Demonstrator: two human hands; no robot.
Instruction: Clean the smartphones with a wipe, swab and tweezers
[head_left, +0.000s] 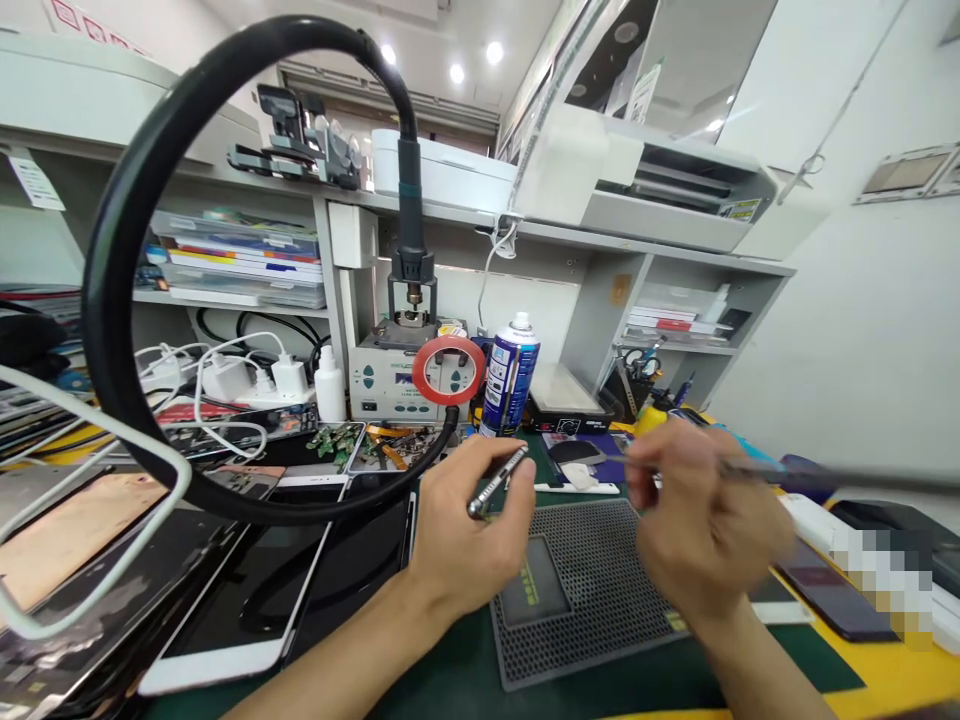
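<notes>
My left hand point(472, 530) is closed round a slim metal-edged device point(499, 482). It is seen end-on, with small slots along its silver edge, and the fingers hide the rest. Motion blurs my right hand point(705, 520), which grips a long, thin grey tool point(847, 478). The tool's narrow end points left toward the device and its shaft runs off to the right; its kind cannot be made out. Below and between both hands lies a dark perforated mat point(592, 570) with a recessed rectangle at its left.
A thick black hose point(105, 300) loops up at the left, in front of a repair station point(397, 380). Beside it stand a blue spray can point(510, 375) and a white bottle point(328, 385). White-framed screens point(240, 590) lie left; a dark phone point(840, 590) lies right.
</notes>
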